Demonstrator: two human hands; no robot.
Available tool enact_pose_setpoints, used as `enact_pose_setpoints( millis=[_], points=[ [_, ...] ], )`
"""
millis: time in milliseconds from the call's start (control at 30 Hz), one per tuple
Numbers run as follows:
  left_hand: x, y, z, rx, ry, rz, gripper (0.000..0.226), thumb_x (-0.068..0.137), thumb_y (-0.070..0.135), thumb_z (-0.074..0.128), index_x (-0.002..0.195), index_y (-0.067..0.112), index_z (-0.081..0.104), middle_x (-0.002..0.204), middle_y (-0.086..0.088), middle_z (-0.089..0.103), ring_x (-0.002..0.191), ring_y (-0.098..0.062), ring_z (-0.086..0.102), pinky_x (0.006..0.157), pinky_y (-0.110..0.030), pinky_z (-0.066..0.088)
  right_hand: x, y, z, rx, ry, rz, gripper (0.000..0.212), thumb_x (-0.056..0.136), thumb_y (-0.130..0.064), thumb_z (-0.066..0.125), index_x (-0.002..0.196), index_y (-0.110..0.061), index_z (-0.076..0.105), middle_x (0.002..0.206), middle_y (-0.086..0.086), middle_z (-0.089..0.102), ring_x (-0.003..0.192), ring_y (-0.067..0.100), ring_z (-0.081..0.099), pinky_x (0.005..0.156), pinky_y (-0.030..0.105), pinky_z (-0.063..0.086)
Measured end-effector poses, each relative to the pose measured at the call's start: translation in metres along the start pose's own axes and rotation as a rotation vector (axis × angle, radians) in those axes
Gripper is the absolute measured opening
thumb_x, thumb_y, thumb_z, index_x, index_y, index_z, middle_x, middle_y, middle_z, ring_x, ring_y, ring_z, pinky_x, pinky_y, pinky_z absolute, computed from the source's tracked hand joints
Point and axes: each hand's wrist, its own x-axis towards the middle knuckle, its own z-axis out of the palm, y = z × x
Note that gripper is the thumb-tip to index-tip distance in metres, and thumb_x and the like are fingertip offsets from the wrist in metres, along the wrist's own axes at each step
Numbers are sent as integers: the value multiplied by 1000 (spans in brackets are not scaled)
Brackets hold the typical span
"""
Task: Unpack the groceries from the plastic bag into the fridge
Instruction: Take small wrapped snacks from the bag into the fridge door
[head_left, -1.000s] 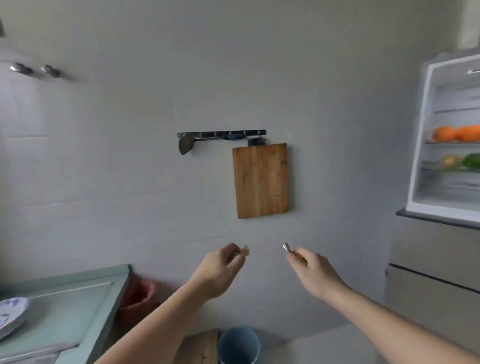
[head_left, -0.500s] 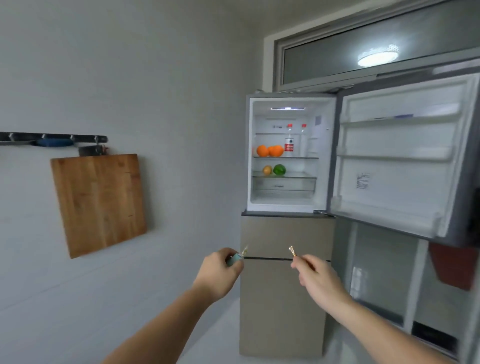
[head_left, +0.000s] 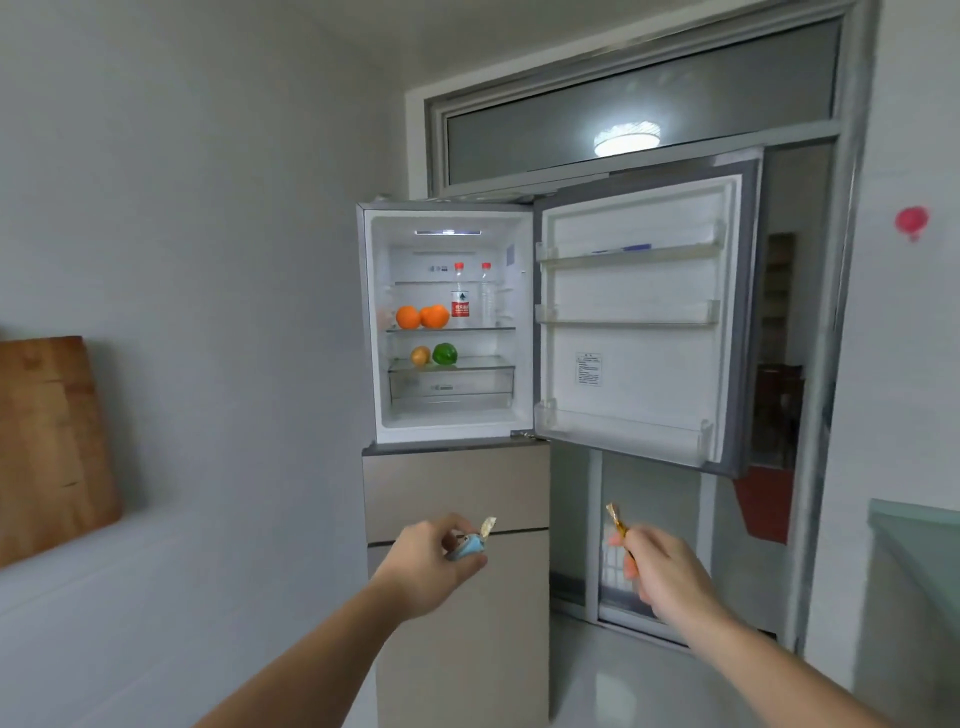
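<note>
Groceries, two small wrapped sweets: the left hand (head_left: 431, 564) pinches a blue-wrapped sweet (head_left: 470, 545), the right hand (head_left: 665, 569) a gold-wrapped one (head_left: 616, 521). The open white fridge (head_left: 449, 415) stands ahead and above, nearer the left hand.

A wooden cutting board (head_left: 49, 447) hangs flat against the grey tiled wall (head_left: 208, 208) at the left edge. High on the far side, a frosted transom window (head_left: 639, 98) shows a round ceiling light (head_left: 627, 138) glowing behind it, and a red ornament (head_left: 911, 222) sticks to the white wall at right. A pale green counter (head_left: 919, 545) edge juts in at lower right, beside a doorway (head_left: 779, 338) into a dim room.
</note>
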Motion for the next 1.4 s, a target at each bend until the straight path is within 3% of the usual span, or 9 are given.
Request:
enact_pose_setpoints(
  millis=[167,300,433,533,667,833,1067,1267,1400],
  points=[
    [47,19,21,-29,25,43,26,81,38,74,104,29,65,91,9,63,75,-6,59,54,-7,40,38,13,-9,-67,40,-9,30,95,-19,46,96,8,57,68,6,52,56,18,41,53,27,30],
    [86,4,39,-77,48,49,17,78,35,78,88,29,65,79,10,63,66,-4,54,53,-8,38,71,22,5,-108,-2,-15,15,92,-17,53,97,-5,61,76,10,63,60,18,50,60,30,41],
    [140,-24,49,-85,16,62,17,78,32,78,90,24,70,81,4,67,68,-8,57,60,-18,45,115,26,23,-99,28,-15,5,91,-20,59,92,-15,60,88,14,69,69,30,62,74,44,55],
    [196,-47,55,-119,-5,66,10,82,28,74,89,24,69,73,9,61,60,-4,52,51,-11,39,159,31,38,-135,35,6,8,91,-23,61,94,-17,62,91,17,69,87,37,66,81,53,55],
    [270,-69,68,-122,-50,108,17,87,16,64,83,33,63,67,10,58,53,-3,50,48,-9,37,214,35,52,-217,65,5,5,91,-29,61,95,-25,61,87,1,68,80,22,68,77,38,58],
    [334,-76,98,-156,-89,141,9,90,17,61,96,23,66,72,8,59,53,-4,49,45,-9,36,270,54,58,-288,51,-15,7,91,-29,62,97,-29,61,95,-12,65,85,3,61,68,16,46],
    [419,-71,136,-152,-86,175,11,88,20,63,94,29,62,96,6,60,73,-6,55,58,-11,37,361,77,52,-378,45,-76,5,90,-33,62,95,-34,60,94,-11,65,85,4,61,71,18,46],
    [487,-45,160,-61,-157,225,16,88,22,64,98,33,62,93,12,57,80,-4,56,64,-10,43,440,89,41,-587,-18,-222,6,91,-36,59,97,-37,61,86,-13,59,72,7,56,67,18,49],
    [535,-18,161,-65,-133,258,17,87,19,67,97,31,59,90,14,57,84,-8,59,63,-12,46,499,81,28,-602,9,-319,18,91,-33,60,109,-34,60,96,-17,55,82,4,55,74,19,50]
  ],
)
